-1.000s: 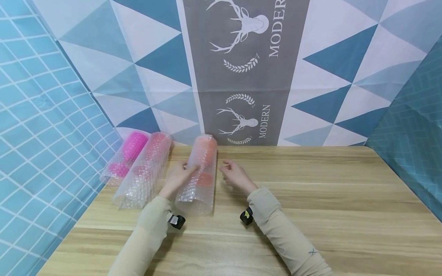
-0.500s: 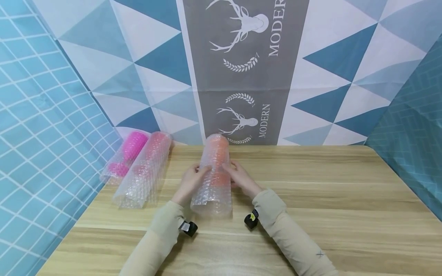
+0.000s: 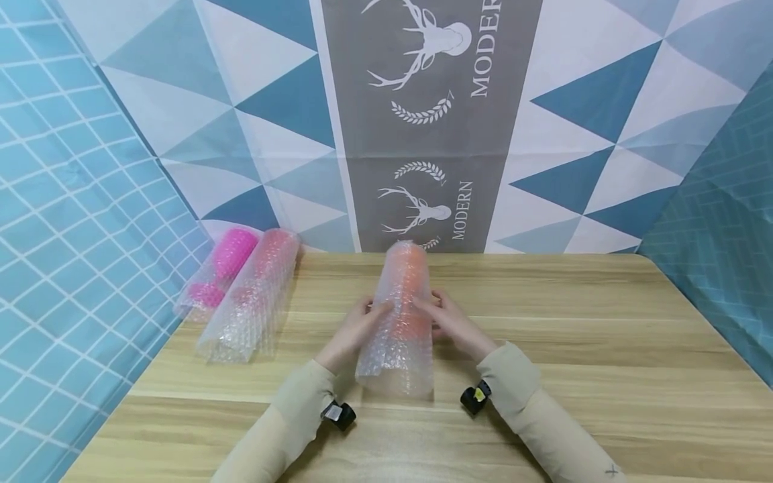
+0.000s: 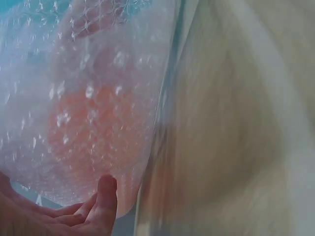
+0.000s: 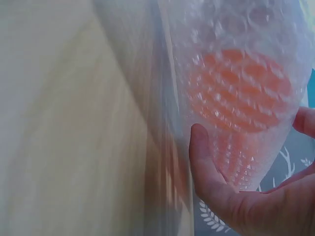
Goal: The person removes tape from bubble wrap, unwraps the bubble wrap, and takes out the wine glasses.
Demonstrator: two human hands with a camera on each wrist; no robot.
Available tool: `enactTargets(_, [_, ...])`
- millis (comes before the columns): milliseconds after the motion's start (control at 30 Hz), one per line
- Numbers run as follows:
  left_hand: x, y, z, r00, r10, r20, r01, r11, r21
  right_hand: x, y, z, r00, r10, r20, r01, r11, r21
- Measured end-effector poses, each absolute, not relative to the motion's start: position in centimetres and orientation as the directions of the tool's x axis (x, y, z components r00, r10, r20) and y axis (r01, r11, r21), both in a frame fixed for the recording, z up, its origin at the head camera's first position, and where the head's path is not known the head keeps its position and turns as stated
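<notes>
A bubble-wrap roll (image 3: 401,322) with an orange object inside, its exact kind blurred by the wrap, stands near the middle of the wooden table, far end toward the back wall. My left hand (image 3: 356,329) grips its left side, thumb on the wrap. On the opposite side my right hand (image 3: 455,325) holds it with the thumb on top and fingers around the edge. A round orange end shows through the wrap (image 5: 236,88) in the right wrist view. The left wrist view has the left hand's fingers (image 4: 106,196) against the wrap (image 4: 98,128).
At the back left lie two more bubble-wrapped rolls side by side: one with a pink object (image 3: 234,253), the other with a reddish object (image 3: 256,295). A patterned cloth wall (image 3: 423,134) rises behind the table (image 3: 574,376). Blue tiled-pattern cloth (image 3: 78,221) borders the left side.
The orange roll has moved right, away from the other two rolls, and slightly nearer. The right hand, apart from it a second ago, now holds it together with the left.
</notes>
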State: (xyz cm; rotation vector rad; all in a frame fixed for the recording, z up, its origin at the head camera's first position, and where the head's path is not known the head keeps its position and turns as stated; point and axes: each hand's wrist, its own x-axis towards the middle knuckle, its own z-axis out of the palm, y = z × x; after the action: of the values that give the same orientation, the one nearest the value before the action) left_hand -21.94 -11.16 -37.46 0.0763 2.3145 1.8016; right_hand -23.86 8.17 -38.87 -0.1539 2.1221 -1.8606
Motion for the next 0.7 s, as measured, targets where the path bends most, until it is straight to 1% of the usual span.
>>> enactTargets(100, [-21.4,-10.6,-37.7,-0.958,0.248,-0.144,-0.108,0.153,0.982,-23.3,9.2,-38.8,-0.939,-0.3,-0.166,0.133,0.128,-0.983])
enactTargets(200, [-20.7,-10.0,-37.8,-0.929,0.319,-0.187,-0.18,0.051,0.982,-22.6,10.1,-38.7,-0.933,-0.318,-0.168,0.136,0.122,-0.983])
enactTargets(267, [-20.3,-9.7,-37.9,-0.911,0.358,-0.203,-0.211,0.017,0.977,-22.1,10.8,-38.6,-0.929,-0.326,-0.177,0.141,0.131,-0.981])
enactTargets(333, [-20.0,-9.5,-38.1,-0.902,0.383,-0.199,-0.198,0.042,0.979,-21.6,11.4,-38.5,-0.925,-0.33,-0.187,0.146,0.147,-0.978])
enactTargets(500, [-19.5,-8.9,-38.3,-0.91,0.386,-0.153,-0.077,0.204,0.976,-20.2,12.5,-38.2,-0.925,-0.334,-0.18,0.121,0.191,-0.974])
enactTargets(567, [-19.2,-8.6,-38.4,-0.909,0.389,-0.152,-0.061,0.237,0.97,-19.8,12.8,-38.2,-0.93,-0.327,-0.169,0.099,0.22,-0.97])
enactTargets(700, [-18.8,-8.2,-38.4,-0.897,0.408,-0.172,-0.071,0.251,0.965,-19.0,13.4,-38.2,-0.939,-0.305,-0.16,0.07,0.284,-0.956])
